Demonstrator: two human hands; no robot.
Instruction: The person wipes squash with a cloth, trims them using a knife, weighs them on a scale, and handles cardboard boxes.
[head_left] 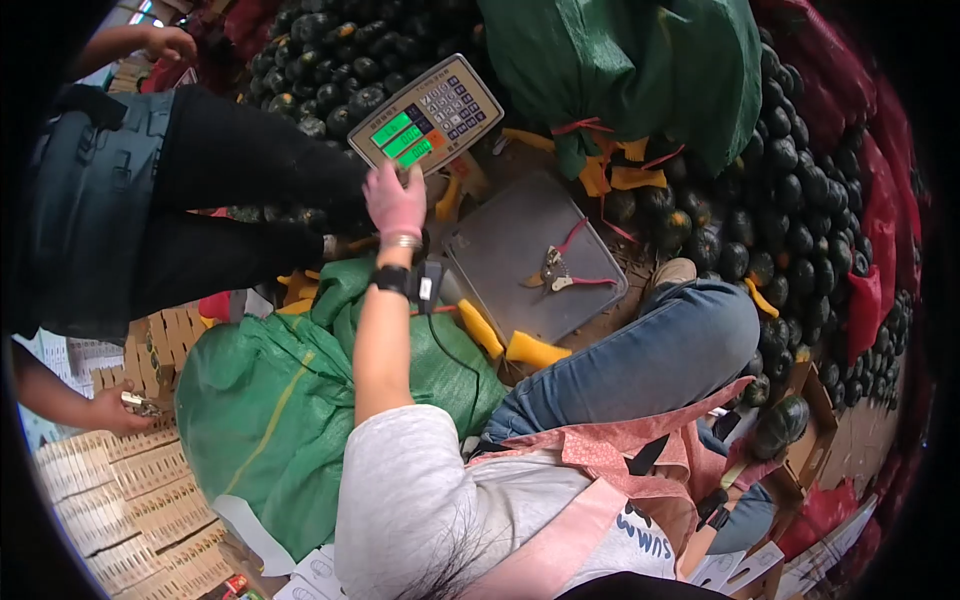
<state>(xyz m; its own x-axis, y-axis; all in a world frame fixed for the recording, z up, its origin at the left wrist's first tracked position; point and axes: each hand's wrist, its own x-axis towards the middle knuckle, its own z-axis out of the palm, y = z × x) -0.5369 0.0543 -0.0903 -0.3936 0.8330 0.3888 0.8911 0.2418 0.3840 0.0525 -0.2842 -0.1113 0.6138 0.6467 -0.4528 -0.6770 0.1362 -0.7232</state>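
My left hand, in a pink glove, reaches up to the lower edge of the digital scale display, its fingertips by the lit green readouts. Its fingers are stretched out and hold nothing. Over at the right, my right hand, also gloved, grips a dark green kabocha squash; part of that hand is hidden behind it. Between display and knee lies the grey scale platform. Pruning shears with red handles rest on it.
Green woven sacks bulge at left and top. Heaped kabocha squashes line the back and right. Another person stands at left, a hand holding a small metal thing. Cartons lie below. A cable trails by my arm.
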